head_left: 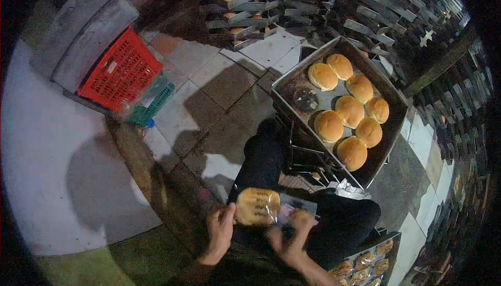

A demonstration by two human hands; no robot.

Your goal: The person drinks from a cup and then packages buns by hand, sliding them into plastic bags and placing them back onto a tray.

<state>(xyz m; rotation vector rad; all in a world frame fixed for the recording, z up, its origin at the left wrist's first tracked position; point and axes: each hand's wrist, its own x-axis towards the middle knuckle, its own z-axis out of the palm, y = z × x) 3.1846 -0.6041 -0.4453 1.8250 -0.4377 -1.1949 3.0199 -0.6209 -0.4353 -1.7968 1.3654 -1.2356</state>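
A flat round bun [255, 206] in clear shiny wrapping lies over my lap, its browned face marked with darker stripes. My left hand [221, 228] pinches the wrapping at the bun's left edge. At the other side, my right hand [292, 236] is blurred, beside the loose clear plastic [300, 208] that extends right from the bun. What its fingers do is smeared by motion. In front of my knees, a deep metal tray [383, 168] holds several round golden buns [349, 111].
A second tray [395, 249] with several wrapped buns sits at the lower right. Red [122, 72] and green [151, 101] baskets stand at the upper left, beside grey crates [86, 25]. Stacked metal trays [240, 9] line the back and right. Crumpled plastic [349, 189] lies near my right knee.
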